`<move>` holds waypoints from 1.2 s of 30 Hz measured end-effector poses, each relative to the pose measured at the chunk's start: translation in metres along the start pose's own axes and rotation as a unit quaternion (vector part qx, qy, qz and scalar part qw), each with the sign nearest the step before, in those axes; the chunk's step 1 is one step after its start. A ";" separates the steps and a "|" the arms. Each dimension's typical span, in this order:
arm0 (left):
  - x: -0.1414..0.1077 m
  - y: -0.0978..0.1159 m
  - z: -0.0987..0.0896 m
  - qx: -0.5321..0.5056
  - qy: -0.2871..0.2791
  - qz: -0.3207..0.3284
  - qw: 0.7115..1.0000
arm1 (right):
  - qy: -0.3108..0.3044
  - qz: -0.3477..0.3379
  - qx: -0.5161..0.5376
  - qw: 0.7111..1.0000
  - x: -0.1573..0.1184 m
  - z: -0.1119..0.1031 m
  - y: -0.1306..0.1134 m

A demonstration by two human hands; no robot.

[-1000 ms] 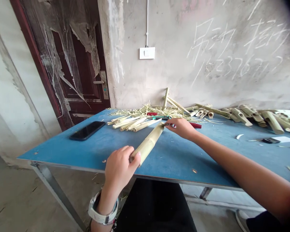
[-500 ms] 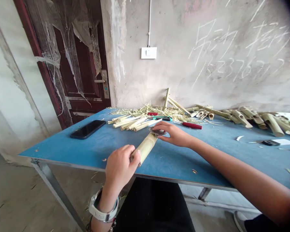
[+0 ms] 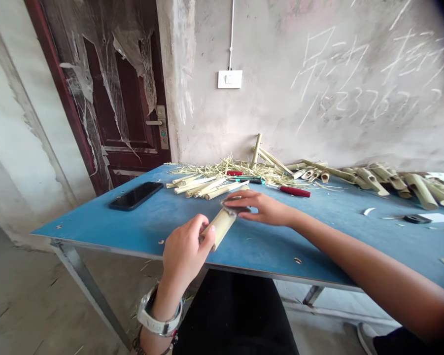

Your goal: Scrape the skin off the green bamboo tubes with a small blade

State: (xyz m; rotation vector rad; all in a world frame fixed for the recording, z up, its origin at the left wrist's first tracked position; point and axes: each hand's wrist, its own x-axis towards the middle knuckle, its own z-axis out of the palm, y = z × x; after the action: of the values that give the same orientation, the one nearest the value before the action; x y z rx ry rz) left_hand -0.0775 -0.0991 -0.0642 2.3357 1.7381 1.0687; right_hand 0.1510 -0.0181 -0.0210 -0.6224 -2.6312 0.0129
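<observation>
A pale green bamboo tube [image 3: 222,226] lies slanted over the front part of the blue table [image 3: 140,230]. My left hand [image 3: 187,249] is wrapped round its near end, thumb on top. Across the middle of the tube my right hand [image 3: 264,208] presses a grey, fuzzy-looking pad [image 3: 236,208], fingers laid over it. The far end of the tube shows just beyond my right fingers. What the pad is made of cannot be made out.
Split bamboo pieces [image 3: 203,187] and shavings [image 3: 222,167] lie behind the tube. A black phone [image 3: 136,195] rests at left, a red-handled tool [image 3: 294,192] right of the shavings. Cut bamboo tubes [image 3: 421,190] and a black-and-white item [image 3: 417,218] are at right.
My right hand has slid the grey pad from the far end of the tube toward its middle, nearer my left hand. My left hand keeps its hold. The view has shifted slightly.
</observation>
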 end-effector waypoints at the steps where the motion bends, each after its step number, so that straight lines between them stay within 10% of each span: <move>1: 0.000 0.000 0.000 -0.004 -0.004 -0.001 1.000 | 0.009 0.049 -0.029 0.998 -0.003 0.001 0.008; 4: 0.000 0.001 -0.001 -0.010 -0.013 0.001 1.000 | 0.008 0.119 -0.059 0.991 -0.008 0.004 0.017; 10: 0.000 0.001 -0.002 0.007 -0.003 0.006 1.000 | -0.001 -0.021 0.006 1.000 0.005 0.007 -0.022; 16: -0.001 0.001 -0.003 -0.012 -0.008 0.005 1.000 | 0.010 0.116 -0.093 0.989 -0.005 0.006 0.004; 22: -0.001 0.000 -0.001 -0.005 0.004 0.009 1.000 | -0.014 0.032 -0.119 0.992 0.003 0.012 -0.019; 28: -0.002 0.000 0.000 -0.013 0.011 0.008 1.000 | 0.025 0.147 -0.244 0.958 0.001 0.006 -0.006; 36: -0.001 0.000 0.000 -0.002 0.015 0.014 1.000 | 0.012 -0.048 -0.135 0.990 0.008 0.014 -0.039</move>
State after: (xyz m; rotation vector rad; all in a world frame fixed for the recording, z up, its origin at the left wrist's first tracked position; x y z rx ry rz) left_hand -0.0777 -0.1006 -0.0644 2.3610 1.7175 1.1147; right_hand 0.1222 -0.0486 -0.0265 -0.5769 -2.6579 -0.3831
